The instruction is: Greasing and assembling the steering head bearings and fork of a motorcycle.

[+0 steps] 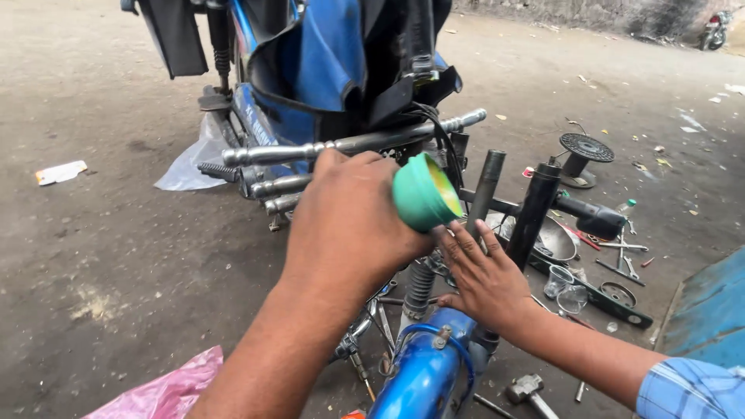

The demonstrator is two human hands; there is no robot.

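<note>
My left hand [349, 225] grips a green funnel [423, 194], tilted so its wide mouth faces right. It hovers just left of a dark upright fork tube [486, 186] on a blue motorcycle [423, 372] that stands stripped at the front. My right hand [485, 279] lies below the funnel with fingers spread. It rests on the neck of the blue frame, its fingertips next to the funnel's underside and the fork tube. A second black fork tube [535, 209] stands a little further right. The funnel's spout is hidden behind my left hand.
Chrome bars [341, 145] cross behind my left hand. On the dirt ground at right lie a metal bowl [555, 240], clear plastic cups [563, 283], a round toothed disc [586, 147], loose tools and a hammer [528, 388]. A pink bag [163, 392] lies lower left, a blue sheet [710, 310] at right.
</note>
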